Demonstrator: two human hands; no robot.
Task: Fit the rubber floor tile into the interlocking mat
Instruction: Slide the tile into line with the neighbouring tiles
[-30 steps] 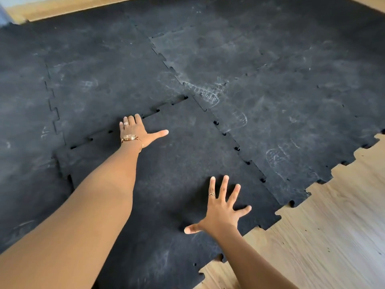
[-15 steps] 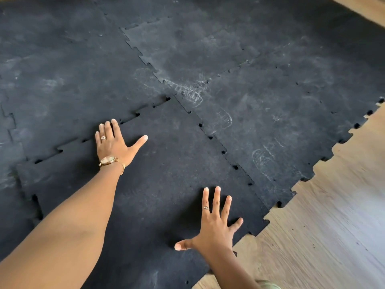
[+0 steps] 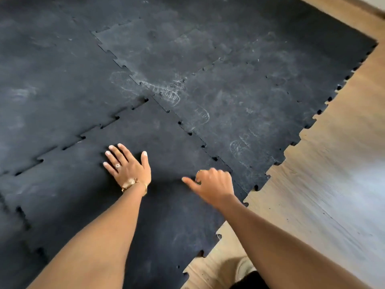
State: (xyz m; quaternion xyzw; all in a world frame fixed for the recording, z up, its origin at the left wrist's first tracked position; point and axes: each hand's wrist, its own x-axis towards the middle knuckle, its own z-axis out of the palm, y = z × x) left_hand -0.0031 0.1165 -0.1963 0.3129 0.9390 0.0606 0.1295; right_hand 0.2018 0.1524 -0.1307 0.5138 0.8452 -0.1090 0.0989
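A black rubber floor tile [image 3: 145, 138] with toothed edges lies in the near corner of the interlocking mat [image 3: 229, 69]. Small gaps show along its far and right seams. My left hand [image 3: 127, 165] lies flat on the tile, fingers spread, with a ring and a gold bracelet. My right hand [image 3: 212, 183] hovers blurred over the tile's right part, fingers curled and thumb out, holding nothing.
Dusty shoe prints mark the mat's middle tiles. Light wooden floor [image 3: 323, 184] borders the mat on the right and at the near edge. A shoe [image 3: 244, 268] stands on the wood at the bottom.
My left hand has slid from the tile's far seam toward its middle. My right hand has lifted off the tile and curled its fingers. The view has shifted right.
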